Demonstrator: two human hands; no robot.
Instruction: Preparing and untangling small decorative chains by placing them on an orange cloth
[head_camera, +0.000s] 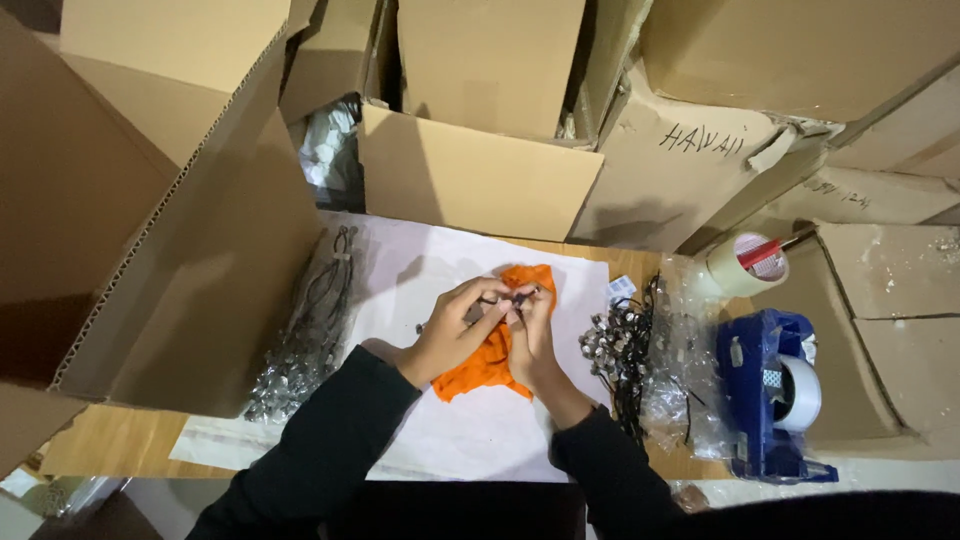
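Note:
An orange cloth (485, 368) lies crumpled on a white sheet (460, 430) at the middle of the wooden table. My left hand (455, 330) and my right hand (532, 330) meet over the cloth's upper part, fingertips pinched together on a small dark piece with a metal end. The piece is too small to name. Both arms wear black sleeves. The hands cover much of the cloth.
A bundle of black cords with metal ends (305, 335) lies in clear plastic at the left, another bundle (625, 350) at the right. A blue tape dispenser (770, 395) and a tape roll (745, 265) stand at the right. Cardboard boxes (480, 175) crowd the back and left.

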